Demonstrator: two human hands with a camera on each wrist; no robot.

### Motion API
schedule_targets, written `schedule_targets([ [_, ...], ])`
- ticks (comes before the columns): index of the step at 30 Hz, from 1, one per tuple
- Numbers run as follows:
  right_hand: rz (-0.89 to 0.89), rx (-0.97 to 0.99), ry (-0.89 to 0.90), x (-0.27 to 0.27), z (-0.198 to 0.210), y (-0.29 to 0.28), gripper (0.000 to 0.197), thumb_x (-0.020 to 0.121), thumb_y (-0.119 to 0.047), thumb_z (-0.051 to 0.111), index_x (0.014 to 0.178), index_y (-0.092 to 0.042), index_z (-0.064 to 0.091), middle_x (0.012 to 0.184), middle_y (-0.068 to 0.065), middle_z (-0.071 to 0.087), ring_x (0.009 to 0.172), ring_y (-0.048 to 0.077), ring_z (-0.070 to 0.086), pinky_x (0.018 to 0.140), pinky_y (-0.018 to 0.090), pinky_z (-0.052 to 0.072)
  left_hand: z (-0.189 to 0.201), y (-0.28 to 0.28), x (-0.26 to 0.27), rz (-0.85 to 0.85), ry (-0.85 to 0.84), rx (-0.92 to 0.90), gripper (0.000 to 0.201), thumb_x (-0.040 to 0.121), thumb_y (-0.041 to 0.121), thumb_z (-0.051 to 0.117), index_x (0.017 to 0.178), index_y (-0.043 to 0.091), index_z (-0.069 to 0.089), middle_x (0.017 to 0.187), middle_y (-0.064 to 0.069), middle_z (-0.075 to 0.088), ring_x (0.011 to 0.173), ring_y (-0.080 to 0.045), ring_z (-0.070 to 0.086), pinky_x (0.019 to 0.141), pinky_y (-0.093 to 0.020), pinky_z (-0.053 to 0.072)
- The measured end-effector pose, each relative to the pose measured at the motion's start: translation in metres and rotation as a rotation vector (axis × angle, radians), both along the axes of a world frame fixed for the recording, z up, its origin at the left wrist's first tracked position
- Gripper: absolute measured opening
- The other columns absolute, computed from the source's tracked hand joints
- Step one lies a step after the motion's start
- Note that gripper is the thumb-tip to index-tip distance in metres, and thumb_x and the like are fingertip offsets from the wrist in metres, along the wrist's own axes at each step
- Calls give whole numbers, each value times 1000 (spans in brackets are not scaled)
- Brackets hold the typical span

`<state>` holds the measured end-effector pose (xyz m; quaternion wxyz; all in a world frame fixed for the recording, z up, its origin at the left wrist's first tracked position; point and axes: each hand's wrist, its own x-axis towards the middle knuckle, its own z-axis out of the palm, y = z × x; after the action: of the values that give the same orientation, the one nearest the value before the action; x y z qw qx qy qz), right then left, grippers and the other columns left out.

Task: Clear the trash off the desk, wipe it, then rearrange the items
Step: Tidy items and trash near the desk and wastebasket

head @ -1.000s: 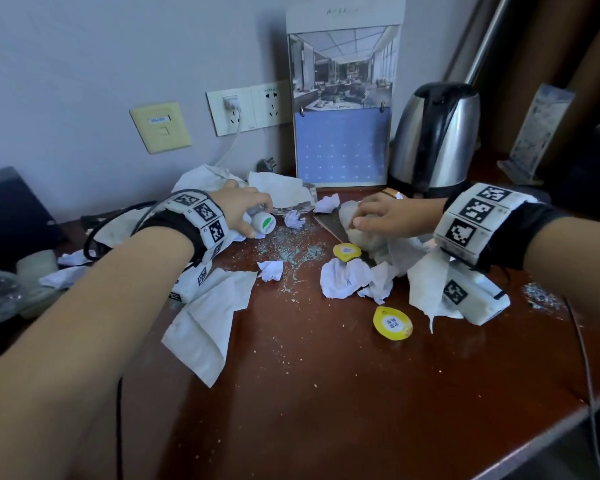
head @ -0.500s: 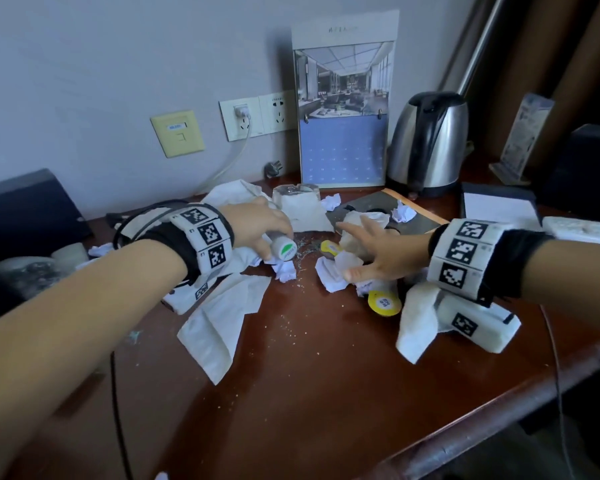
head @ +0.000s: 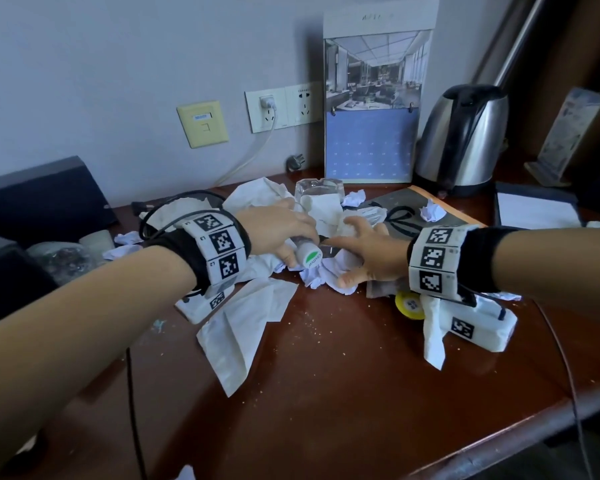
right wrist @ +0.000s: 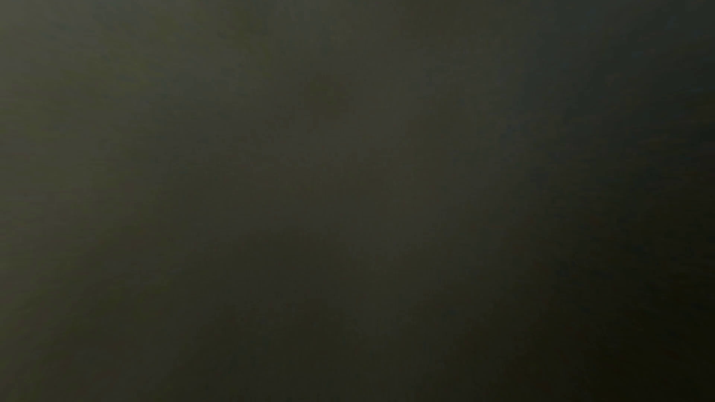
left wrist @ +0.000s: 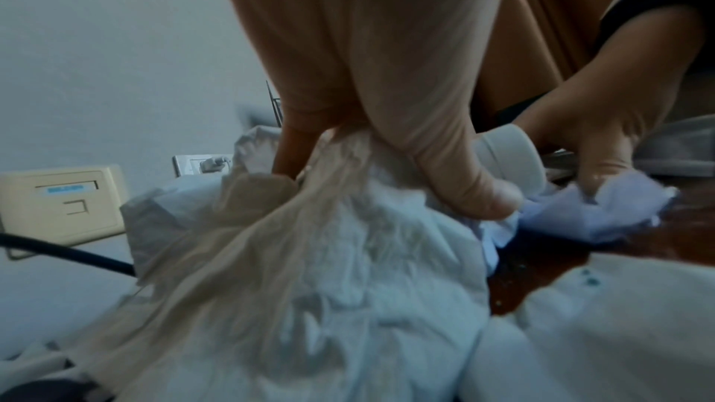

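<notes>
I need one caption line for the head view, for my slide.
Left hand holds a small bottle while the right hand gathers crumpled tissues on a littered desk.

The band on the left wrist carries square black-and-white code marks, one tagged "L2" and another "L3". The green print on the white bottle cap and the heading on the calendar by the desk's back edge are too blurred to read.

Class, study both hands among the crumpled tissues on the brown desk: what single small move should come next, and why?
Probably the right hand should close on the crumpled white tissues beneath its spread fingers and lift them. The left hand already grips a small white bottle with a green-marked cap plus tissue, and loose trash still covers the brown wooden desk.
</notes>
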<state>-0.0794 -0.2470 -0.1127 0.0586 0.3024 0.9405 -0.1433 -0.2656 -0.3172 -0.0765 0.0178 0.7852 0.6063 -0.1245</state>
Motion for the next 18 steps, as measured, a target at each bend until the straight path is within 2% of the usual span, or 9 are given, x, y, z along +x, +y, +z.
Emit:
schedule_targets([
  [3,18,1,40,-1,0,4,63,79,-46,69,136,-41,42,147,7,14,129,39,27,106,49,31,0,-2,1,0,10,1,53,83,30,68,133,24,50,131,7,47,100,-11,22,64,-23,12],
  [5,25,-12,103,-2,1,4,50,80,-35,71,127,-29,54,139,8,23,122,34,39,102,40,36,0,-3,0,2,11,-4,53,84,30,67,133,24,49,132,7,46,100,-11,21,65,-22,12],
  [7,38,-17,160,-2,1,4,37,80,-24,72,114,-14,62,132,9,30,113,26,46,94,31,39,0,-5,-2,11,-28,-2,53,83,29,68,133,23,50,132,7,46,100,-10,21,73,-23,17],
  [10,50,-35,219,1,1,3,23,81,-16,71,101,-5,66,124,8,36,98,12,41,82,21,35,3,-11,-10,31,-176,57,48,82,26,70,128,21,54,127,7,48,102,-12,25,92,-28,26],
  [12,50,-73,260,6,3,4,21,81,-13,70,99,-2,67,114,5,38,99,8,35,79,17,32,6,-16,-17,38,-312,147,44,81,22,71,123,19,56,121,8,50,104,-14,31,93,-29,26],
  [14,37,-116,311,10,7,4,21,82,-10,70,101,-1,67,103,-1,42,102,8,33,72,11,29,11,-21,-21,44,-435,249,44,81,17,72,123,16,58,120,9,50,108,-13,36,92,-22,24],
  [17,2,-135,366,17,13,6,12,80,-8,71,91,-5,68,90,-10,47,108,17,40,79,17,31,21,-27,-24,124,-595,383,47,80,10,71,125,11,57,122,3,53,112,-8,42,93,-9,27],
  [18,-10,-128,366,20,15,7,11,80,-7,71,87,-1,67,92,-4,54,112,20,42,85,21,34,25,-29,-24,156,-649,416,46,80,9,71,124,11,56,120,3,54,111,-7,45,95,-9,30],
])
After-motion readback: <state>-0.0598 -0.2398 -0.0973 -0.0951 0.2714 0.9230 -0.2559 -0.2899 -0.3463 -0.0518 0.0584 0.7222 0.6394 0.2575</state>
